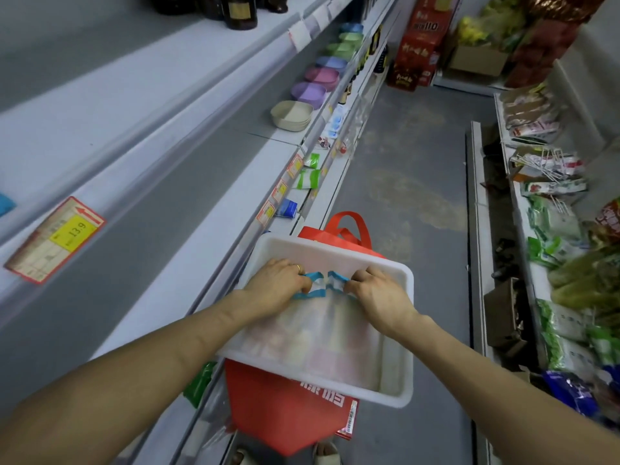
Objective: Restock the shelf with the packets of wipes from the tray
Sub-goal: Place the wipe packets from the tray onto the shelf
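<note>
Left grip (278, 283) and right grip (382, 293) pinch, seemingly, the packet (322, 320) between them.

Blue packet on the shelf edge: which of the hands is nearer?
Left. The left hand grips the blue-edged bag in the tray on the shelf side, near the blue packet; the right hand grips it on the aisle side, farther off.

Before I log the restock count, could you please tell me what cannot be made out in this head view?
Packets of wipes: count and print blurred behind the clear bag in the tray.
Left hand and right hand: fingertips hidden, curled into the bag's top.
Tray's support: hidden beneath it and the red bag.
Price label: fine print too small.
</note>
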